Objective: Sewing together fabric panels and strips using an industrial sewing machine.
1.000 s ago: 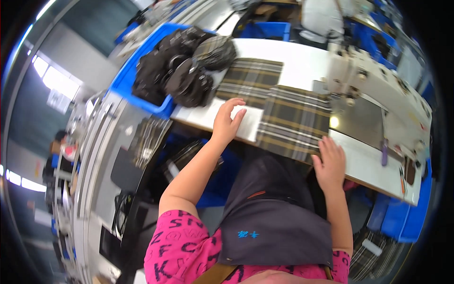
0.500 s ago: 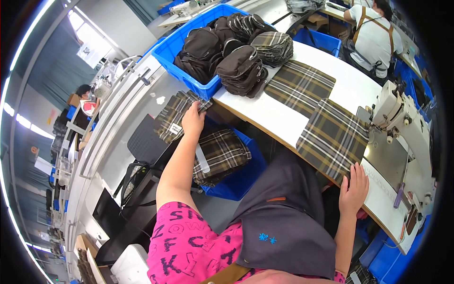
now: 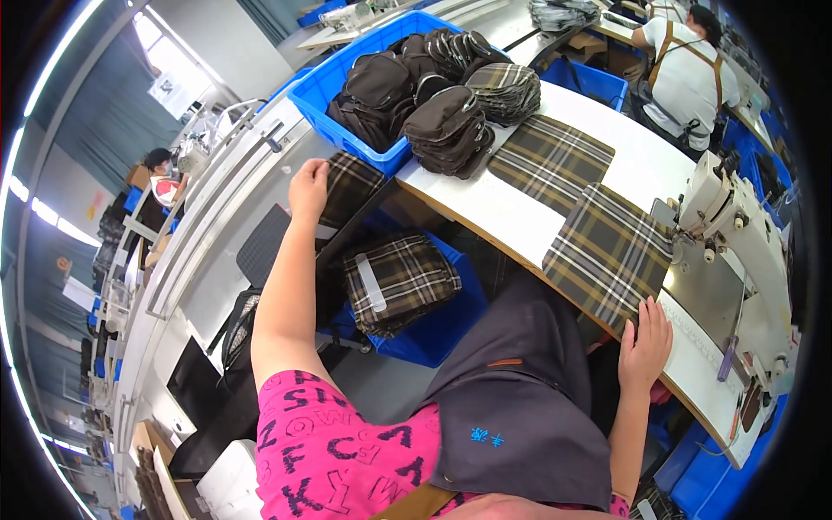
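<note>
While a blue plastic basket (image 3: 394, 159) at upper centre holds heaped black fabric pieces (image 3: 377, 82), a lower blue bin (image 3: 469, 305) at centre adjoins a folded plaid fabric stack (image 3: 407, 282). Left of centre, the left hand (image 3: 308, 189) pinches, fingers narrowed, the corner of a dark plaid cloth (image 3: 354, 179) lying to its right. At right, the flat, extended right hand (image 3: 643, 348) touches the lower corner of a square olive-and-black plaid panel (image 3: 611, 256).

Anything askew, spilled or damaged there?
Nothing looks spilled or damaged. Only the dark pouch stack beside the blue bin looks slightly askew, its edges unaligned; the front plaid panel by the right hand lies flat.
</note>
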`<state>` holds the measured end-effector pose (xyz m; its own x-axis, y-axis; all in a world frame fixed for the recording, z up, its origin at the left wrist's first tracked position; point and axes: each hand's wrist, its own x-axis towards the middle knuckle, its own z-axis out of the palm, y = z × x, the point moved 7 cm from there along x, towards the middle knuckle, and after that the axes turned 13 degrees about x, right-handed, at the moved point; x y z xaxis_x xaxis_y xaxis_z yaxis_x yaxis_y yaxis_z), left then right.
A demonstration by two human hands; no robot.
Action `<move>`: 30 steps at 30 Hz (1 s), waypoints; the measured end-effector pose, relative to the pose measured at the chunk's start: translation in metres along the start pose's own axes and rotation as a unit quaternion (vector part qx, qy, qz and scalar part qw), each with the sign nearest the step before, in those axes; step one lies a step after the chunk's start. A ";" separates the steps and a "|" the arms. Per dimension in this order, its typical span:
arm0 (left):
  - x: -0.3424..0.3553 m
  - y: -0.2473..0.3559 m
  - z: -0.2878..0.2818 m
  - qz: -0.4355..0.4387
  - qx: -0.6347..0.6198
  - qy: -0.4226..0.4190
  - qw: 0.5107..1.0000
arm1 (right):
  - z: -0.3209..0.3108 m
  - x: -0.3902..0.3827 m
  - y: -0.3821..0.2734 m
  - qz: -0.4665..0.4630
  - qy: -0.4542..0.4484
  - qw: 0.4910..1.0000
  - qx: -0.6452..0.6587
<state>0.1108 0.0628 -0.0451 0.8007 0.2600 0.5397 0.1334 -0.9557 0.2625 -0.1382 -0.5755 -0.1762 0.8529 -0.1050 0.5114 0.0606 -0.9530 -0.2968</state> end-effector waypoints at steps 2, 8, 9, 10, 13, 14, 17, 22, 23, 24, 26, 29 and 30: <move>0.005 -0.001 -0.019 0.000 -0.029 0.041 0.999 | 0.000 0.002 -0.003 -0.004 -0.001 1.000 0.005; 0.029 0.021 -0.058 0.020 -0.031 0.113 0.993 | 0.000 -0.003 0.004 0.004 -0.006 1.000 0.010; 0.034 0.017 -0.068 0.016 -0.016 0.143 0.989 | 0.000 -0.002 0.002 0.006 -0.006 1.000 0.013; 0.039 0.015 -0.081 0.023 -0.013 0.185 0.982 | -0.001 0.000 0.001 0.005 -0.004 1.000 0.016; 0.048 0.015 -0.107 0.011 -0.021 0.242 0.970 | -0.001 0.000 0.000 0.006 -0.004 1.000 0.022; 0.051 0.019 -0.114 0.013 -0.029 0.244 0.969 | 0.001 -0.001 0.002 0.004 -0.006 1.000 0.020; 0.053 0.035 -0.134 0.032 -0.037 0.262 0.964 | 0.002 -0.002 0.003 0.005 -0.007 1.000 0.018; 0.058 0.053 -0.146 0.085 0.026 0.243 0.966 | 0.001 -0.001 0.000 0.004 -0.004 1.000 0.027; 0.057 0.058 -0.146 0.086 0.025 0.242 0.966 | 0.000 -0.001 0.000 0.003 0.000 1.000 0.024; 0.055 0.062 -0.148 0.074 0.010 0.254 0.964 | -0.001 0.000 0.000 0.002 0.003 1.000 0.021; 0.050 0.078 -0.149 0.068 -0.013 0.258 0.964 | -0.002 -0.001 0.000 0.004 0.004 1.000 0.022; 0.028 0.126 -0.150 0.151 -0.069 0.262 0.951 | -0.006 0.000 -0.001 0.007 0.001 0.999 0.041; 0.022 0.143 -0.148 0.174 -0.084 0.249 0.949 | -0.008 0.002 -0.001 0.005 -0.003 0.998 0.059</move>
<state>0.0607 -0.0474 0.1230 0.3984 0.0065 0.9172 -0.2162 -0.9711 0.1008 -0.1404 -0.5772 -0.1686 0.8566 -0.1132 0.5033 0.1122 -0.9114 -0.3959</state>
